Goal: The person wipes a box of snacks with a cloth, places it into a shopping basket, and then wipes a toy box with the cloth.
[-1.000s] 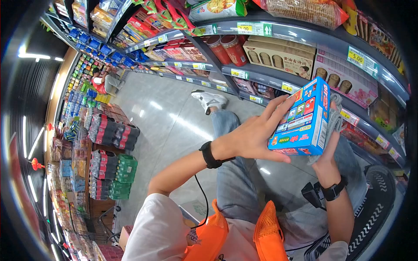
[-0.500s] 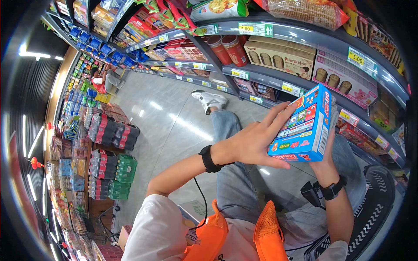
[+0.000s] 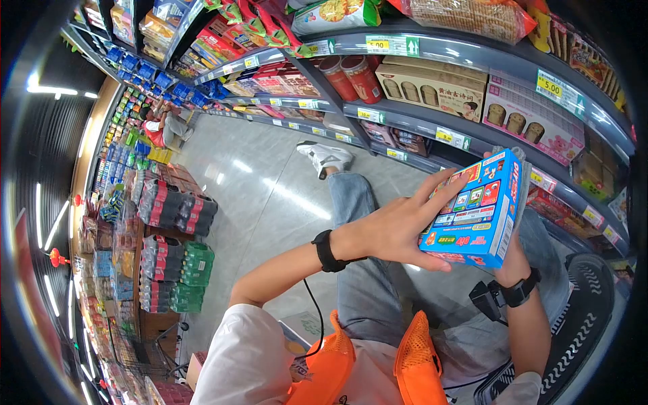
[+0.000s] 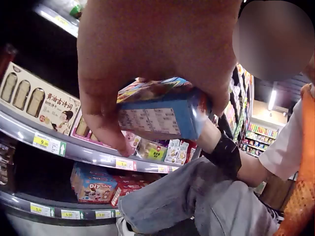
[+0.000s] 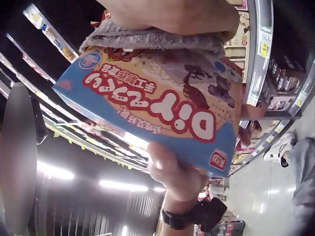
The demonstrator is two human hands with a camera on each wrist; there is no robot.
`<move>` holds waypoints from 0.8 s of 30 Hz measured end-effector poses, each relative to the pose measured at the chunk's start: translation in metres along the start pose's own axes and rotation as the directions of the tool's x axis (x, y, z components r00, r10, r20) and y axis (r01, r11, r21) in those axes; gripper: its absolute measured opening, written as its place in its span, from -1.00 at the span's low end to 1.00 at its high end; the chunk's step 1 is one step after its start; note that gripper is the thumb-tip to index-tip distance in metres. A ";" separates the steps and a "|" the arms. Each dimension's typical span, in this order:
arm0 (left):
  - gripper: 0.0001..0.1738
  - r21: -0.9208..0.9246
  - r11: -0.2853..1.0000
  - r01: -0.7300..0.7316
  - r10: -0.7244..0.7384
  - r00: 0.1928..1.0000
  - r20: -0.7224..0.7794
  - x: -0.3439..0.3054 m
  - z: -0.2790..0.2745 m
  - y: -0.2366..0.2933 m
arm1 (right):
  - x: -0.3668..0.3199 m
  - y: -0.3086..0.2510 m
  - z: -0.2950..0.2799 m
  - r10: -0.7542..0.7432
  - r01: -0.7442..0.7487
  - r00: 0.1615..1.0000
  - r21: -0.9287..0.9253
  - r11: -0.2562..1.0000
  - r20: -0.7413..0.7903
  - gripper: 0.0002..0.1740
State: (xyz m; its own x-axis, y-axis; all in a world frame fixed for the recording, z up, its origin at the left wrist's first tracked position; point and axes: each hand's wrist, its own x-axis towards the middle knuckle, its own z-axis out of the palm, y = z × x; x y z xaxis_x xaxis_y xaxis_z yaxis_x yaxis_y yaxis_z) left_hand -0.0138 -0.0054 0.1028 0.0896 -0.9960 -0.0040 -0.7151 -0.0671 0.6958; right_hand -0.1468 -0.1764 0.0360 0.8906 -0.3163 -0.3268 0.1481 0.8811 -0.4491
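Note:
A blue snack box (image 3: 466,209) with DIY lettering is tilted in front of the person in the head view. My left hand (image 3: 395,229) grips its left side, fingers spread over the printed back and thumb at the lower edge. The right hand (image 3: 514,262) is mostly hidden behind the box. The right wrist view shows that hand (image 5: 182,17) holding a folded grey cloth (image 5: 147,42) flat against the box's illustrated front. A strip of the cloth shows past the box's right edge in the head view.
Shelves of boxed biscuits (image 3: 432,88) and bagged snacks run close along the right. More DIY boxes (image 4: 93,184) stand on a low shelf. Bottle packs (image 3: 162,202) are stacked at left. The person's jeans-clad leg (image 3: 361,270) stretches over the floor, and another person (image 3: 162,128) sits far down the aisle.
Both hands and the box have come down a little, toward the body. The cloth has shifted behind the box, and the right hand's fingers are now hidden there.

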 end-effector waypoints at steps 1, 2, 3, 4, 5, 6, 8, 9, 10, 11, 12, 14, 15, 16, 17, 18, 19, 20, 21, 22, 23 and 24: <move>0.47 -0.002 1.000 -0.018 0.018 1.000 -0.011 0.001 0.002 -0.003 | 0.001 -0.001 -0.001 -0.005 0.005 1.000 -0.003 1.000 -0.002 -0.18; 0.48 -0.004 0.999 -0.036 0.036 0.999 -0.023 0.002 0.004 -0.006 | 0.002 -0.001 -0.004 -0.016 0.015 1.000 -0.009 1.000 -0.007 -0.19; 0.48 -0.001 1.000 -0.028 0.028 0.999 -0.022 0.002 0.005 -0.007 | 0.005 -0.001 -0.007 -0.033 0.033 0.999 -0.016 0.999 -0.015 -0.19; 0.48 0.001 1.000 -0.022 0.022 1.000 -0.021 0.002 0.006 -0.008 | 0.008 -0.001 -0.010 -0.056 0.055 0.998 -0.031 0.998 -0.023 -0.19; 0.48 0.003 1.000 -0.015 0.015 1.000 -0.018 0.003 0.007 -0.008 | 0.012 -0.002 -0.011 -0.085 0.084 0.996 -0.047 0.995 -0.033 -0.20; 0.47 -0.007 1.000 -0.006 0.006 1.000 -0.006 0.003 0.007 -0.009 | 0.013 -0.002 -0.010 -0.139 0.135 0.988 -0.057 0.989 -0.063 -0.20; 0.45 -0.031 0.999 0.009 -0.008 1.000 0.020 0.002 0.007 -0.009 | 0.013 -0.001 0.005 -0.265 0.256 0.955 -0.078 0.964 -0.134 -0.25; 0.44 -0.056 0.998 0.041 -0.037 0.997 0.068 0.002 0.007 -0.009 | 0.012 -0.001 0.016 -0.334 0.324 0.925 -0.086 0.942 -0.180 -0.30; 0.44 -0.078 0.994 0.076 -0.066 0.991 0.115 0.000 0.005 -0.010 | 0.013 -0.002 0.025 -0.399 0.387 0.890 -0.096 0.917 -0.221 -0.34; 0.43 -0.096 0.989 0.113 -0.096 0.982 0.162 -0.001 0.005 -0.010 | 0.016 -0.004 0.024 -0.374 0.358 0.901 -0.112 0.927 -0.218 -0.35; 0.42 -0.099 0.991 0.093 -0.077 0.985 0.156 -0.003 0.006 -0.011 | 0.019 -0.008 0.020 -0.349 0.328 0.913 -0.127 0.936 -0.213 -0.36; 0.41 -0.103 0.993 0.057 -0.042 0.989 0.144 -0.010 0.012 -0.016 | 0.024 -0.011 0.014 -0.297 0.268 0.933 -0.155 0.951 -0.204 -0.37; 0.41 -0.108 0.993 0.047 -0.032 0.991 0.130 -0.012 0.013 -0.017 | 0.025 -0.010 0.012 -0.294 0.267 0.937 -0.154 0.951 -0.188 -0.37; 0.40 -0.115 0.993 0.037 -0.023 0.993 0.115 -0.013 0.015 -0.018 | 0.025 -0.008 0.011 -0.290 0.265 0.941 -0.154 0.952 -0.172 -0.38; 0.40 -0.123 0.992 0.026 -0.014 0.995 0.102 -0.014 0.016 -0.018 | 0.024 -0.007 0.010 -0.287 0.263 0.945 -0.155 0.952 -0.159 -0.38; 0.40 -0.108 0.993 0.048 -0.036 0.993 0.112 -0.015 0.015 -0.017 | 0.024 -0.006 0.010 -0.291 0.265 0.944 -0.166 0.950 -0.156 -0.38; 0.40 -0.093 0.993 0.068 -0.057 0.991 0.122 -0.014 0.013 -0.013 | 0.023 -0.007 0.011 -0.296 0.268 0.943 -0.179 0.947 -0.154 -0.39; 0.40 -0.078 0.993 0.087 -0.076 0.988 0.131 -0.013 0.011 -0.011 | 0.023 -0.008 0.012 -0.302 0.272 0.941 -0.192 0.943 -0.152 -0.39; 0.39 -0.041 0.997 0.066 -0.061 0.992 0.113 -0.013 0.012 -0.013 | 0.023 -0.008 0.012 -0.307 0.277 0.940 -0.194 0.941 -0.147 -0.39; 0.39 -0.001 0.999 0.047 -0.047 0.994 0.094 -0.014 0.012 -0.015 | 0.023 -0.008 0.013 -0.311 0.282 0.940 -0.195 0.940 -0.140 -0.39; 0.39 0.040 0.999 0.030 -0.033 0.997 0.077 -0.015 0.012 -0.016 | 0.023 -0.007 0.013 -0.314 0.286 0.940 -0.195 0.938 -0.133 -0.39; 0.38 0.064 0.997 0.040 -0.045 0.996 0.077 -0.015 0.010 -0.015 | 0.023 -0.007 0.013 -0.307 0.278 0.943 -0.202 0.939 -0.131 -0.39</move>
State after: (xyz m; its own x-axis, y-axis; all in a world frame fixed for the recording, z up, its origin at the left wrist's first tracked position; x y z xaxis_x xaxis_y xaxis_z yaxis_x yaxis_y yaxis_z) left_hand -0.0112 0.0098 0.0850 0.0678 -0.9936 -0.0909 -0.7539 -0.1107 0.6476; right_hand -0.1214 -0.1856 0.0428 0.7378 -0.6146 -0.2792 0.2997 0.6688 -0.6804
